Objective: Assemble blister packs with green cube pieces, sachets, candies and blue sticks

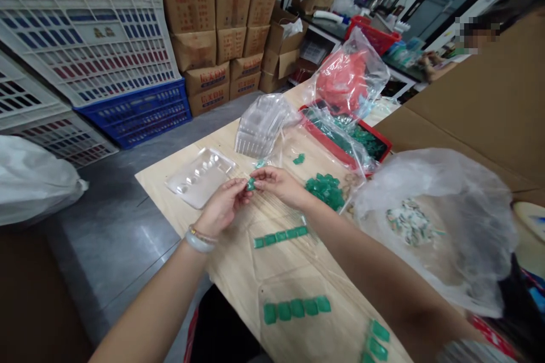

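Between the fingertips of both hands is a small, shiny green piece (250, 184); its exact kind is hard to make out. My left hand (227, 202), with bracelets at the wrist, pinches it from the left. From the right, my right hand (279, 184) closes its fingers on it too. Left of the hands lies a clear plastic tray (193, 195) with a row of moulded hollows. Nearer to me, a row of green pieces (281, 236) and another green row (297, 309) sit in clear trays. A loose heap of green pieces (326, 191) lies right of my right hand.
Beyond the hands stand stacked clear trays (261, 125) and a red-rimmed bin (327, 144) of green pieces under plastic film. A clear bag of scraps (430, 232) is at right. Crates (131, 108) and cartons (191, 5) line the back; another person is at upper right.
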The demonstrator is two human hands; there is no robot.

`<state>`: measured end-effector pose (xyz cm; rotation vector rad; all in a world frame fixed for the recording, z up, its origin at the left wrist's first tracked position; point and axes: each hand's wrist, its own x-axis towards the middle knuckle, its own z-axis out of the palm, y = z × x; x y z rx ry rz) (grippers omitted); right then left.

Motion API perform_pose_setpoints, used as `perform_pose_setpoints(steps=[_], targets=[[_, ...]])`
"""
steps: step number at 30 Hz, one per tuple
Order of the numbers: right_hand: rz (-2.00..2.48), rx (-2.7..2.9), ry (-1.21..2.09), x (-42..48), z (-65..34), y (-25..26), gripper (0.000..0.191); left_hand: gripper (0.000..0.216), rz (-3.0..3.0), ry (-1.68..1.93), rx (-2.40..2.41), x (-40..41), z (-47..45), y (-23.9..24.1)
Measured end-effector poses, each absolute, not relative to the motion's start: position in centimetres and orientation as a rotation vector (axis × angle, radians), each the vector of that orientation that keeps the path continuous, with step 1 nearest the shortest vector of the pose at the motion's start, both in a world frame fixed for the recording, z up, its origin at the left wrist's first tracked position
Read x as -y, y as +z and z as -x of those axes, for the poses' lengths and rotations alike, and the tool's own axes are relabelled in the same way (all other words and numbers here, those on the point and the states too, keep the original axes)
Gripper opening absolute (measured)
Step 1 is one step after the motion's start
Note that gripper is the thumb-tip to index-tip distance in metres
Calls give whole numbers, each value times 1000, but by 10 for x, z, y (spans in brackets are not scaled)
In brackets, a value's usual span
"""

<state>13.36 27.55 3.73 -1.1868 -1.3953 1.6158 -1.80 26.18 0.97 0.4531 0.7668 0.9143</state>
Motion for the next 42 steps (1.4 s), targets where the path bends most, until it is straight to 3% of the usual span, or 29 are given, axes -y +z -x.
perform_pose_setpoints(steps=[8, 10, 16, 19, 29, 36, 42], targets=[[1355, 1934, 885, -257, -126, 46, 21, 20, -577, 885, -914, -253, 14, 14], [1356, 1849, 999, -254, -127, 47, 21, 19, -633, 900, -913, -250, 15, 18], [1132, 1053, 1919, -239, -137, 58, 19, 16, -982, 1029, -987, -231, 8, 31], [1038, 809, 2049, -229, -142, 65, 11, 19, -867, 1071, -962, -221, 0, 38], [1231, 1043, 1911, -234, -141, 61, 10, 19, -716, 1095, -913, -215, -1, 44], [1863, 1431, 1457, -283, -113, 34, 14, 16, -1345, 860, -1572, -273, 9, 17], [2099, 1701, 1256, -303, -108, 8, 17, 16, -1493, 735, -1690, -293, 4, 5]])
